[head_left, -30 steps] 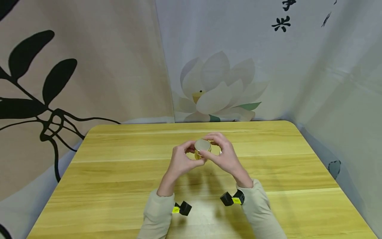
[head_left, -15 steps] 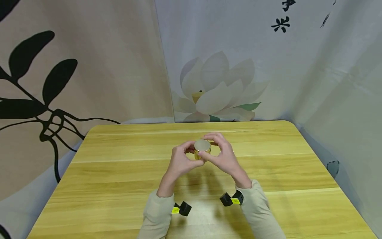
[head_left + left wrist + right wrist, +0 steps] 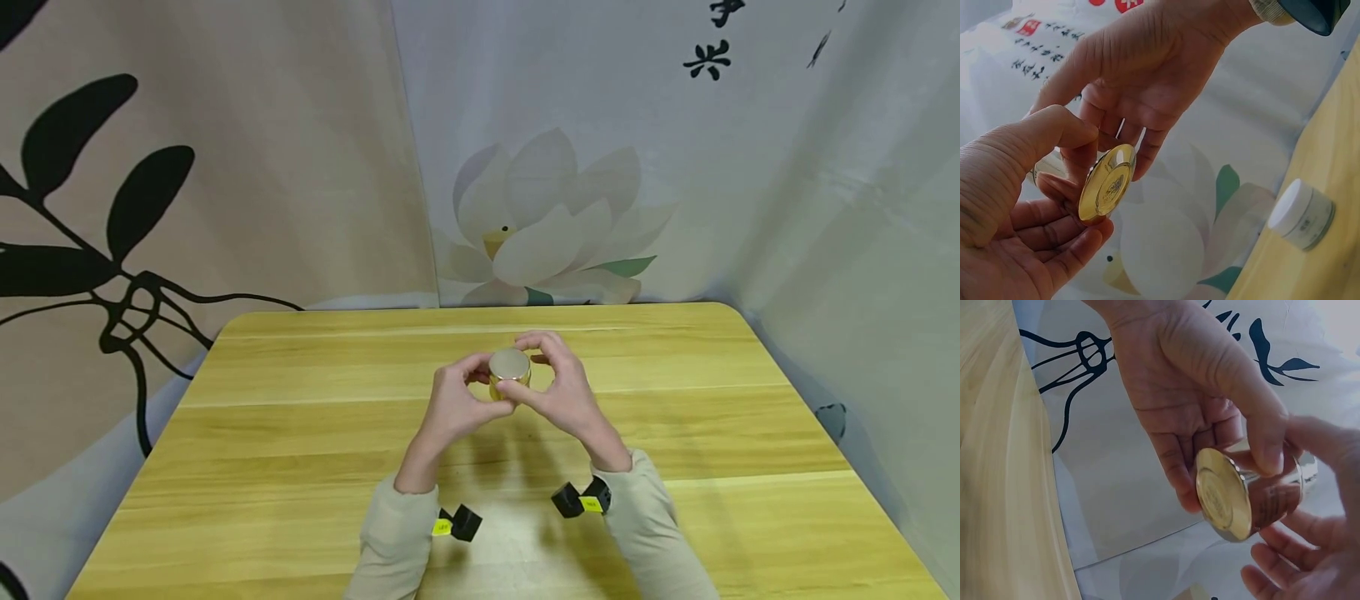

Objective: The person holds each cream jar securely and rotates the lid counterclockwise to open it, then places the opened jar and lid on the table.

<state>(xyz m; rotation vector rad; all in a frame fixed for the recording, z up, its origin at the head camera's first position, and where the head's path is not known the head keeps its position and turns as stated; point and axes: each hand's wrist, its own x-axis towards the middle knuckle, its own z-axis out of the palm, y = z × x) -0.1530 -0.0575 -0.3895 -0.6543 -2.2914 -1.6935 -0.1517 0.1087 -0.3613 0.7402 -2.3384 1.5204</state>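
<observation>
A small gold jar (image 3: 509,377) with a pale flat top is held up over the table between both hands. My left hand (image 3: 459,402) grips it from the left, its thumb along the near side. On the opposite side my right hand (image 3: 558,392) holds it near the top, thumb on the front and index finger arched by the far rim. The jar's shiny gold base (image 3: 1108,182) faces the left wrist camera. In the right wrist view the left thumb (image 3: 1268,447) presses the jar's side, and the right hand (image 3: 1319,544) curls around the other end.
A white lidded jar (image 3: 1302,214) stands on the wooden table (image 3: 300,467), hidden behind the right hand in the head view. Printed cloth curtains (image 3: 300,150) enclose the table's back and sides. Each wrist carries a small black camera (image 3: 467,523).
The right index finger has shifted slightly away from the gold jar's far rim. The left hand and the jar stay almost in place.
</observation>
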